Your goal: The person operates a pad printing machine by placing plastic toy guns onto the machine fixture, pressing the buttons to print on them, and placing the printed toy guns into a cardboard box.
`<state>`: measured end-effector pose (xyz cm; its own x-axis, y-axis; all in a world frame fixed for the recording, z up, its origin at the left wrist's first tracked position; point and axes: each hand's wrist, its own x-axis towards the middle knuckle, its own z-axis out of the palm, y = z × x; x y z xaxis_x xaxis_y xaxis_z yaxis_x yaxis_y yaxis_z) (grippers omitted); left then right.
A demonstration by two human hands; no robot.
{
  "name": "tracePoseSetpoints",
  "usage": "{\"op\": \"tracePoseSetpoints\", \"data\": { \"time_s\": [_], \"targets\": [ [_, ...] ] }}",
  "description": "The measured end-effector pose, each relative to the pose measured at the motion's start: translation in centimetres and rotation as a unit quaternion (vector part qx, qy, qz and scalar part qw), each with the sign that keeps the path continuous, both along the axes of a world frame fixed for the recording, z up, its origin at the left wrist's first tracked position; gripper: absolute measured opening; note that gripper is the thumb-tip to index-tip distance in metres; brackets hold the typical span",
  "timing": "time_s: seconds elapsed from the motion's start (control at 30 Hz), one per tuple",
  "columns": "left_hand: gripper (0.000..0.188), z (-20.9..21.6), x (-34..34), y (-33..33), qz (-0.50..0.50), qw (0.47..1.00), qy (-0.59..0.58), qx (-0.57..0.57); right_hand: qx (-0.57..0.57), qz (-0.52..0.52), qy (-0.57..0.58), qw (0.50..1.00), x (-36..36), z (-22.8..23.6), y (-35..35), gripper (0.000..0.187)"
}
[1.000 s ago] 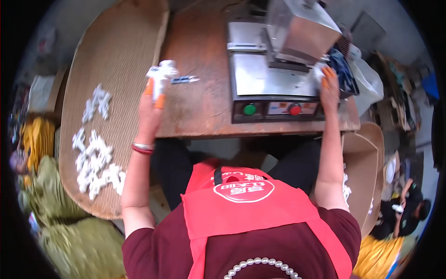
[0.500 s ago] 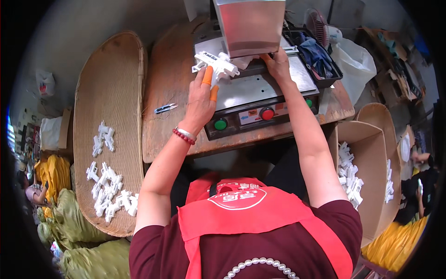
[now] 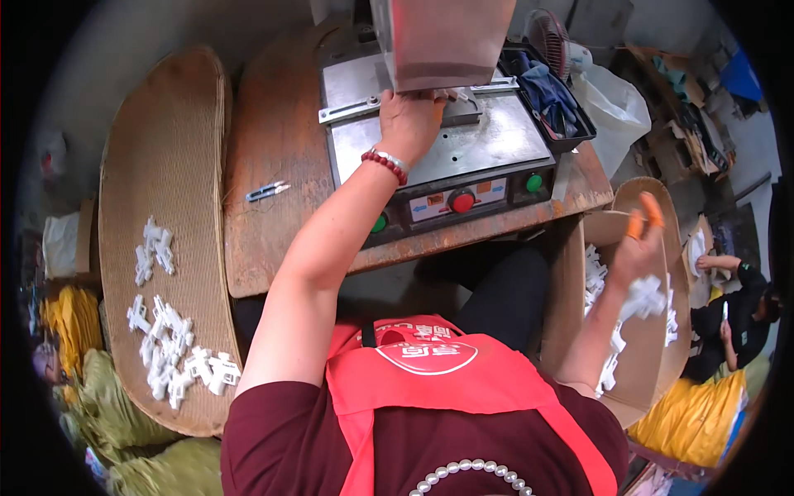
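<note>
While the left hand (image 3: 409, 126), red-beaded bracelet (image 3: 385, 163) at the wrist, reaches under the metal head (image 3: 447, 50) of a machine with a steel plate (image 3: 372, 77), its fingers are largely hidden; a part-hidden white piece (image 3: 452, 94) lies at them, grip impossible to tell. Right hand (image 3: 633, 255): one, motion-blurred, over the cardboard box (image 3: 564, 289) at the person's right; orange-covered fingers (image 3: 652, 211) extended and parted; a blurred pale piece (image 3: 643, 298) just below the hand, contact unclear. White plastic parts (image 3: 610, 369): several, heaped inside that box. Woven tray (image 3: 165, 165): one, long, at the left, carrying a small cluster (image 3: 154, 248) and a larger pile (image 3: 165, 343) of similar parts. Wooden surface (image 3: 277, 240): worn, bearing the machine and blue-handled snips (image 3: 267, 191). Black bin (image 3: 571, 145): one, beside the machine, containing blue cloth (image 3: 552, 99).
</note>
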<state>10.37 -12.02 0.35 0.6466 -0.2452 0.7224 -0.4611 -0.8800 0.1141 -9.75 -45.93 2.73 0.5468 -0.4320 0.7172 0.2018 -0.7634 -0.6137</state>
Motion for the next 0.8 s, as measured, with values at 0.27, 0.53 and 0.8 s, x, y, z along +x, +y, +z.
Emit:
{"op": "tracePoseSetpoints", "data": {
  "time_s": [0.27,0.53,0.8],
  "targets": [
    [0.075,-2.4,-13.8,9.0,-0.04,0.975,0.205,0.078,0.208,0.269,0.26,0.904,9.6,-12.2,-2.4,0.059],
    [0.06,-3.8,-17.5,14.6,-0.09,0.989,0.094,-0.065,0.202,0.274,0.327,0.882,11.9,-11.7,-1.3,0.053],
    [0.02,-9.3,-41.8,45.1,0.485,0.675,0.536,0.147,0.263,0.262,0.258,0.892,11.4,-13.4,-1.9,0.049]
  ]
}}
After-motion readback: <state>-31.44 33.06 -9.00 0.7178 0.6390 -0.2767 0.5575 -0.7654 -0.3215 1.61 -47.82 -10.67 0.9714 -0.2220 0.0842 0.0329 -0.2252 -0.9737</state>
